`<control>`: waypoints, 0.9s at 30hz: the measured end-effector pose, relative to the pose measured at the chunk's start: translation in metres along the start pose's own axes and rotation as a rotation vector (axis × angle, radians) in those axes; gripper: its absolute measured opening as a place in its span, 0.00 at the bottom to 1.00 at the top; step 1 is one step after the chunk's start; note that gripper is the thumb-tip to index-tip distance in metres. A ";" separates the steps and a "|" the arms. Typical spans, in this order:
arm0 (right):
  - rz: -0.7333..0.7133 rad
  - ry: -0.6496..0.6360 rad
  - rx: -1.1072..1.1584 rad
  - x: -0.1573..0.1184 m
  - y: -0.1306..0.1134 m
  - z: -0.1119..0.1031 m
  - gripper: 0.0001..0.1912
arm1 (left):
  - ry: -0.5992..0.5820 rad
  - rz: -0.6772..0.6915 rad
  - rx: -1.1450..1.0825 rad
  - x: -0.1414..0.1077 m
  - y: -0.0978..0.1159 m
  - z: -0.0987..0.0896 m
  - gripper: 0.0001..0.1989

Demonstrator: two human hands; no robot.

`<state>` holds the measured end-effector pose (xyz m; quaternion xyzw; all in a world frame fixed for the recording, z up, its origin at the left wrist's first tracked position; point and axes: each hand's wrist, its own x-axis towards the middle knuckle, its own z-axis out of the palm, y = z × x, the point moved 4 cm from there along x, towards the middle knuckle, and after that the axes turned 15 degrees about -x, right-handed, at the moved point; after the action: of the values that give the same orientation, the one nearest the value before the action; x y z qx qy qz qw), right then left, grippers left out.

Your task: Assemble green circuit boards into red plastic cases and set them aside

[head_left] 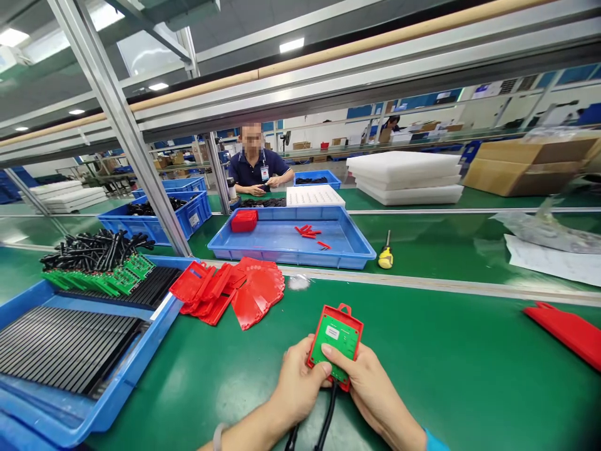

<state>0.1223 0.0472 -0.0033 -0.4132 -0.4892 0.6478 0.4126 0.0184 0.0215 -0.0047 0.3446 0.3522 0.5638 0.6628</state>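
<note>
A red plastic case [360,331] with a green circuit board [345,343] lying in it is held between both hands above the green table. My left hand [300,379] grips its left side, the thumb at the board's lower edge. On the right side my right hand [370,382] holds the case, its thumb pressed on the board. A black cable [330,413] runs down from the case's bottom end between my wrists. Fingers behind the case are hidden. Red case parts [258,291] lie spread on the table, up and to the left of my hands.
At left, a blue tray [154,338] holds black slotted racks and green boards [124,275] with black cables. Ahead lie a blue tray [282,255] with small red parts and a yellow screwdriver [385,257]. A red piece [568,332] is at right. A person [258,166] sits opposite.
</note>
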 end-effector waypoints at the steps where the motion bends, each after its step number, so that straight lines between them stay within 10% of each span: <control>1: -0.011 0.024 -0.007 0.000 0.000 0.000 0.19 | 0.019 0.017 0.028 0.000 -0.003 -0.002 0.27; 14: 0.020 -0.048 -0.093 0.008 -0.013 -0.004 0.29 | 0.051 -0.024 -0.296 -0.002 0.014 0.009 0.24; 18: -0.161 -0.087 -0.436 0.046 -0.029 -0.003 0.32 | 0.001 0.050 -0.453 -0.002 0.025 0.008 0.20; 27: -0.729 -0.186 -1.196 0.123 -0.037 0.094 0.19 | -0.027 0.084 -0.627 0.015 -0.005 -0.003 0.30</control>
<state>-0.0004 0.1418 0.0336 -0.3218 -0.9018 0.1211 0.2619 0.0202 0.0361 -0.0114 0.1453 0.1380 0.6673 0.7174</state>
